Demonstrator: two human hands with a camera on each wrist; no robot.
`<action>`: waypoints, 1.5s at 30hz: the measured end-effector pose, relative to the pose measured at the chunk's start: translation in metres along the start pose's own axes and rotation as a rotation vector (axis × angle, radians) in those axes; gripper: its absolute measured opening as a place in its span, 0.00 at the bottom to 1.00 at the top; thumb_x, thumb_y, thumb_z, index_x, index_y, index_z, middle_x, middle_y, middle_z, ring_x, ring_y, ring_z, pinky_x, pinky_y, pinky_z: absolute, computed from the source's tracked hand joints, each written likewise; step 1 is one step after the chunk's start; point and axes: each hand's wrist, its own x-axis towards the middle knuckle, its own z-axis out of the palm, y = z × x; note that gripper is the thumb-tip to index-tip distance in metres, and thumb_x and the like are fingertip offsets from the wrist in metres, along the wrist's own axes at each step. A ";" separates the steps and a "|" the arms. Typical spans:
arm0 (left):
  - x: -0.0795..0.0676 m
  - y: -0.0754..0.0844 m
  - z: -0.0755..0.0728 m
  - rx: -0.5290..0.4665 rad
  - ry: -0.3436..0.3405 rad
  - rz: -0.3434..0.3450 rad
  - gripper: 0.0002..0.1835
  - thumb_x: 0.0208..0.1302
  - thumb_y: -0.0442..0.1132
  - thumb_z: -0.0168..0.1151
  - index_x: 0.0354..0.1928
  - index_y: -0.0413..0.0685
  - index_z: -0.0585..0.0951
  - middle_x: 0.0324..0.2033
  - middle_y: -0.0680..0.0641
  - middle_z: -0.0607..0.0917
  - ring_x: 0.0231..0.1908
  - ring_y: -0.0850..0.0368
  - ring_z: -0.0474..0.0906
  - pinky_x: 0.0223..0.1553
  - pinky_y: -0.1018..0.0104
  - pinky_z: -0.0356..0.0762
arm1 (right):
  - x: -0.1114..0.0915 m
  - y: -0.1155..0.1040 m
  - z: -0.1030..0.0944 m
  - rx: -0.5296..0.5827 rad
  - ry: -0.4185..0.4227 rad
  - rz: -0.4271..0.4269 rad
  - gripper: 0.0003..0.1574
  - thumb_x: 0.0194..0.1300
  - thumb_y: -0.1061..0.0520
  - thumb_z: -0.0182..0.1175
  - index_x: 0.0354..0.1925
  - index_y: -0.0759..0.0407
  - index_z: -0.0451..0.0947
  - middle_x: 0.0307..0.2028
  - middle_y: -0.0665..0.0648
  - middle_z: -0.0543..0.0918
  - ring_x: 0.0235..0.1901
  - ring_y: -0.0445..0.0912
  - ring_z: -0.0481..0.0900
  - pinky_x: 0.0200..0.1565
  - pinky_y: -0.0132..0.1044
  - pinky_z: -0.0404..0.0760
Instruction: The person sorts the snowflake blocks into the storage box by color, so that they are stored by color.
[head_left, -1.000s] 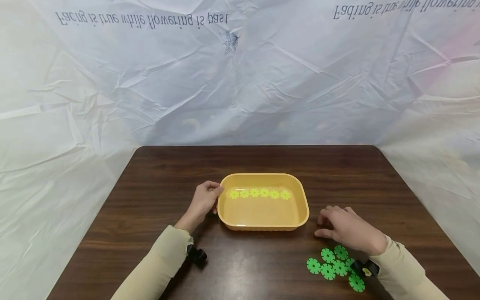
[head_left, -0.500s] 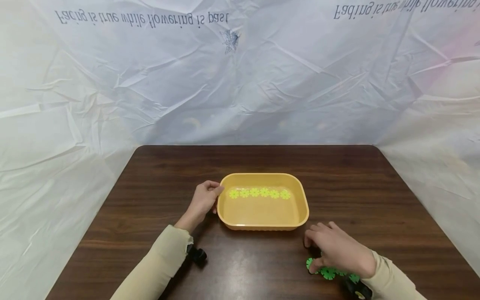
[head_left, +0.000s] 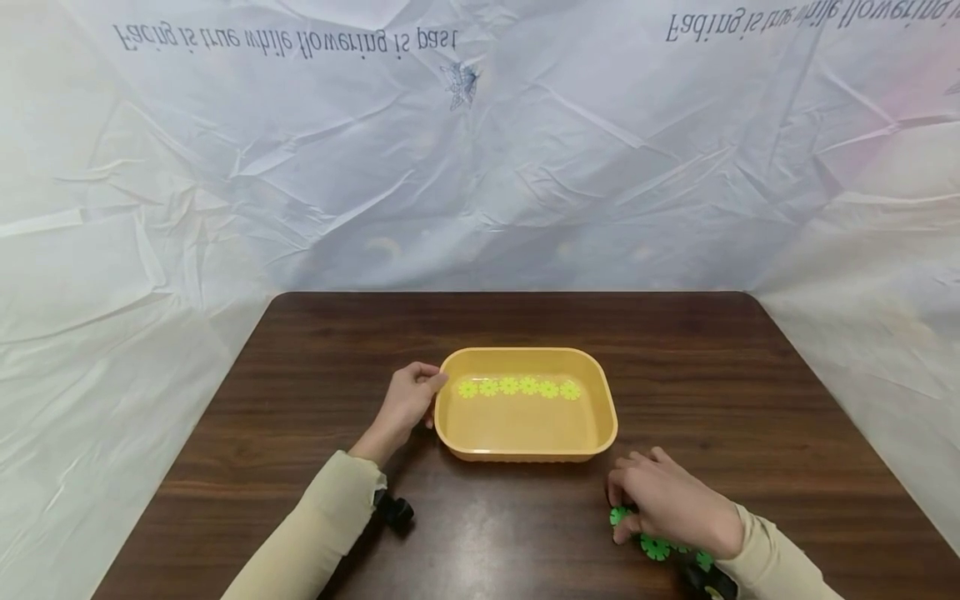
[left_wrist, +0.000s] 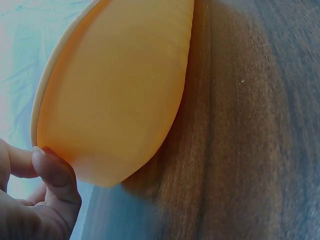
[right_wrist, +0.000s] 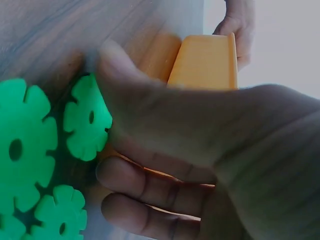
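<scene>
Discs in green [head_left: 649,546]: where are they?

On the dark table [head_left: 360,333], near the front right corner of the tub [head_left: 525,429], partly hidden by the right hand [head_left: 671,504].

How are its fingers?

Thumb and fingers curve on either side of one disc; I cannot tell whether they grip it.

And the left hand [head_left: 407,400]?

It pinches the tub's left rim. Six yellow discs [head_left: 529,385] lie in a row inside.

The plastic tray [head_left: 525,432] is sitting on the table [head_left: 330,333] near mid-frame, six notched discs [head_left: 528,386] lying in a row inside, towards its upper side. The left hand [head_left: 405,400] is touching its left rim. At lower right, the right hand [head_left: 671,500] is covering part of the loose discs [head_left: 655,547]. Across the top, a printed sheet [head_left: 480,183] is hanging behind the table.
</scene>
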 end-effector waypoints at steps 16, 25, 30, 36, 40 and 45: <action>0.000 0.000 0.000 -0.004 -0.002 0.000 0.14 0.70 0.40 0.58 0.51 0.37 0.75 0.29 0.38 0.79 0.12 0.58 0.66 0.12 0.67 0.70 | 0.003 0.000 0.001 0.009 0.008 0.000 0.27 0.32 0.42 0.79 0.21 0.41 0.69 0.18 0.33 0.64 0.22 0.32 0.62 0.35 0.37 0.59; 0.000 0.001 0.000 0.001 -0.001 -0.004 0.14 0.70 0.40 0.58 0.51 0.37 0.75 0.29 0.39 0.78 0.12 0.59 0.66 0.12 0.68 0.70 | 0.008 -0.008 -0.014 0.089 -0.021 -0.033 0.22 0.44 0.45 0.76 0.22 0.39 0.68 0.18 0.28 0.68 0.20 0.29 0.64 0.35 0.35 0.62; 0.000 0.000 0.001 -0.003 -0.005 0.002 0.14 0.70 0.40 0.58 0.51 0.37 0.75 0.28 0.39 0.78 0.12 0.59 0.66 0.11 0.68 0.70 | 0.012 -0.012 -0.032 0.297 -0.060 -0.050 0.17 0.56 0.53 0.71 0.26 0.42 0.70 0.24 0.31 0.76 0.25 0.27 0.72 0.29 0.30 0.71; 0.001 0.000 0.000 -0.008 -0.010 0.003 0.14 0.70 0.40 0.58 0.51 0.37 0.75 0.29 0.38 0.78 0.12 0.59 0.66 0.12 0.68 0.70 | 0.023 -0.019 -0.050 0.315 0.070 -0.028 0.17 0.59 0.35 0.64 0.26 0.39 0.70 0.19 0.36 0.71 0.18 0.30 0.64 0.23 0.27 0.70; 0.001 0.000 0.000 -0.005 -0.003 0.002 0.14 0.70 0.40 0.58 0.51 0.37 0.75 0.29 0.39 0.78 0.11 0.59 0.66 0.12 0.68 0.70 | 0.037 -0.021 -0.056 0.370 0.152 -0.012 0.16 0.61 0.37 0.64 0.27 0.41 0.71 0.21 0.38 0.74 0.21 0.34 0.69 0.27 0.30 0.73; 0.001 -0.001 0.000 -0.004 0.001 -0.002 0.14 0.70 0.40 0.58 0.51 0.38 0.75 0.28 0.39 0.78 0.11 0.58 0.66 0.12 0.68 0.70 | 0.058 -0.021 -0.060 0.492 0.231 0.047 0.14 0.61 0.41 0.66 0.29 0.44 0.73 0.24 0.43 0.77 0.24 0.38 0.73 0.28 0.32 0.74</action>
